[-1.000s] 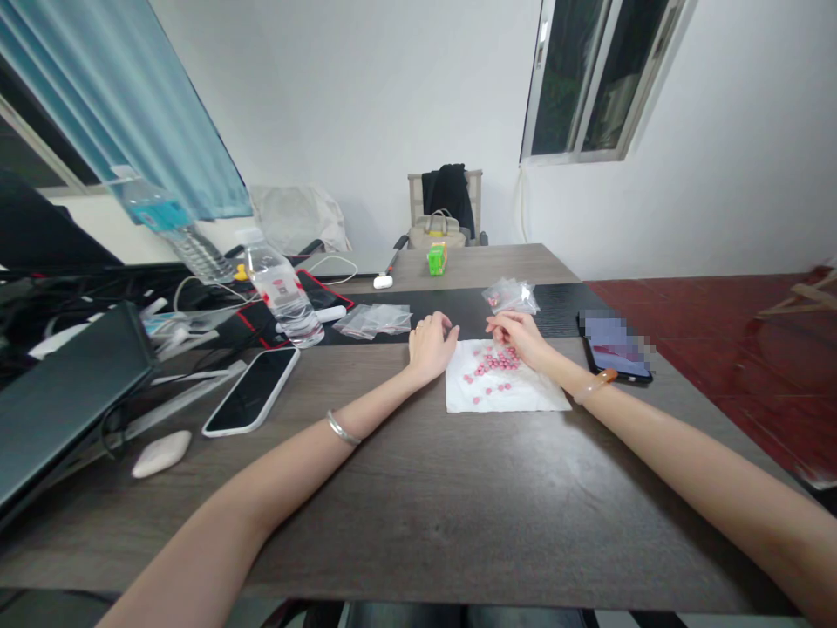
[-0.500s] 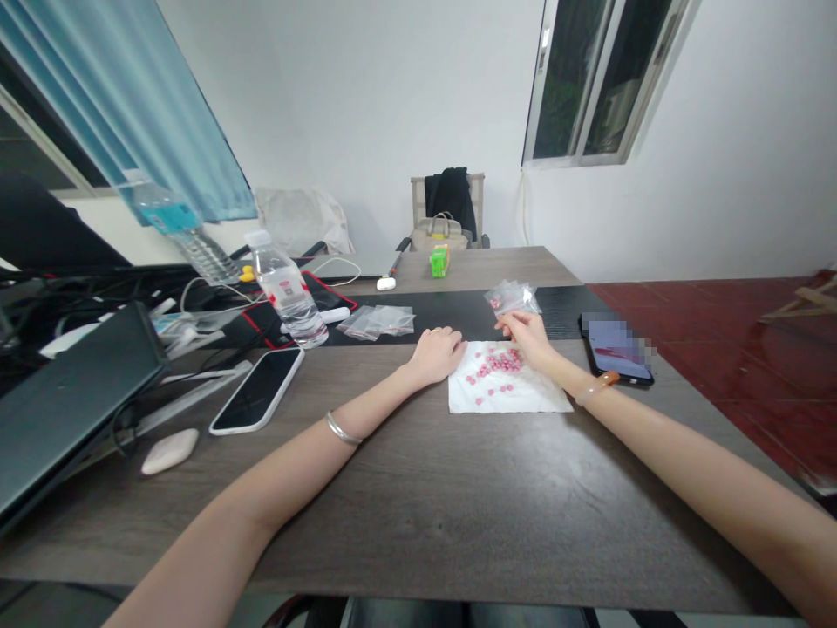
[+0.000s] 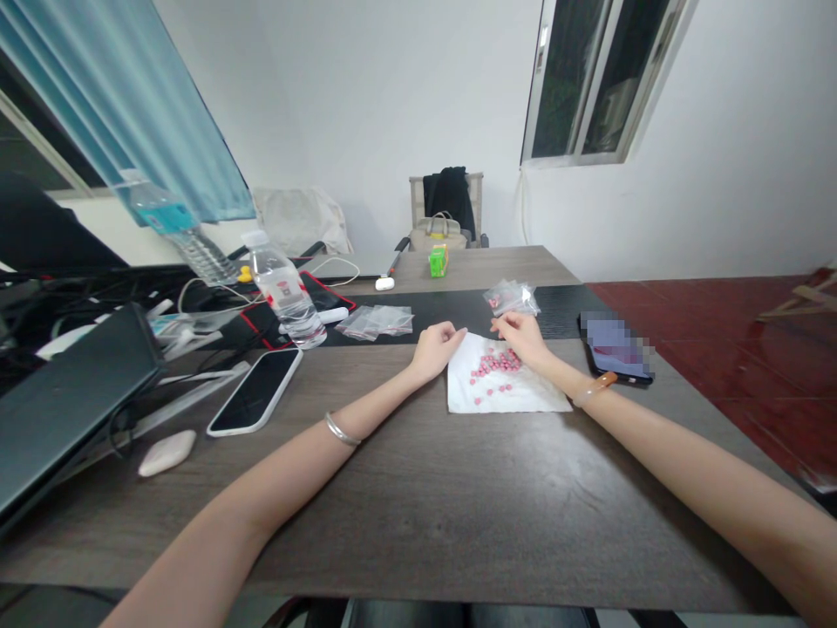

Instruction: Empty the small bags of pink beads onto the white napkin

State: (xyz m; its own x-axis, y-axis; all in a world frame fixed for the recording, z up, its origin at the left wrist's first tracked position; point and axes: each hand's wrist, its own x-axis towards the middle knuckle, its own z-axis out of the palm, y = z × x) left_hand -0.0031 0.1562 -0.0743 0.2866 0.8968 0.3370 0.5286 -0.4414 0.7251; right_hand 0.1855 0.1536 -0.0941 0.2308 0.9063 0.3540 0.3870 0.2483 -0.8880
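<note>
A white paper napkin lies on the desk with many small pink beads on it, most of them clustered near its upper middle. My left hand is at the napkin's upper left corner, its fingers curled and its thumb against that corner, which looks slightly raised. Over the napkin's upper right part rests my right hand, fingertips pinched together; what they hold, if anything, is too small to make out. Just beyond it is a clear plastic bag with some pink pieces inside.
Flat clear bags lie to the left on the black strip. A water bottle, a white-edged phone, a pale mouse and a laptop occupy the left side. Another phone lies right; a green box stands farther back.
My left hand has turned and its fingers have curled in at the napkin's corner, which has risen a little. My right hand has shifted slightly left, away from the bag.
</note>
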